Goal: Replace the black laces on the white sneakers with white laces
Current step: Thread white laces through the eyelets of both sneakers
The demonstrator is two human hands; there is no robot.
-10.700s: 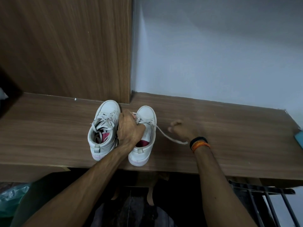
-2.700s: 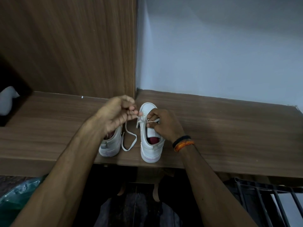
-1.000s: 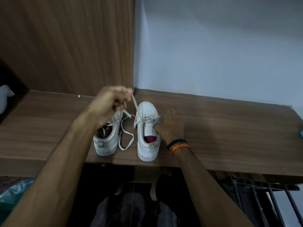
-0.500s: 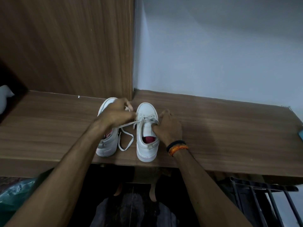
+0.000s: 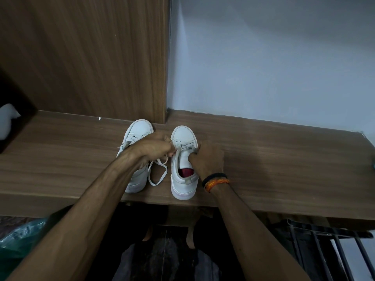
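Note:
Two white sneakers stand side by side on a wooden shelf [image 5: 284,159], toes toward the wall. The left sneaker [image 5: 140,128] carries a white lace and is partly hidden by my left arm. The right sneaker [image 5: 183,179] has a red insole and a white lace [image 5: 158,177] threaded through its upper eyelets, with a loose loop lying between the shoes. My left hand [image 5: 152,148] pinches that lace at the right sneaker's left side. My right hand [image 5: 207,157] grips the right sneaker's right side by the tongue, fingers curled. No black lace is in view.
A tall wooden panel [image 5: 91,57] rises behind the left sneaker and a pale wall [image 5: 263,57] behind the right one. A white object [image 5: 7,120] sits at the far left. A dark metal rack [image 5: 324,250] and a plastic bag [image 5: 18,240] lie below the shelf.
My left hand, raised with the lace pulled up a second ago, has come down to the right sneaker's eyelets. My right hand stays on the shoe's right side.

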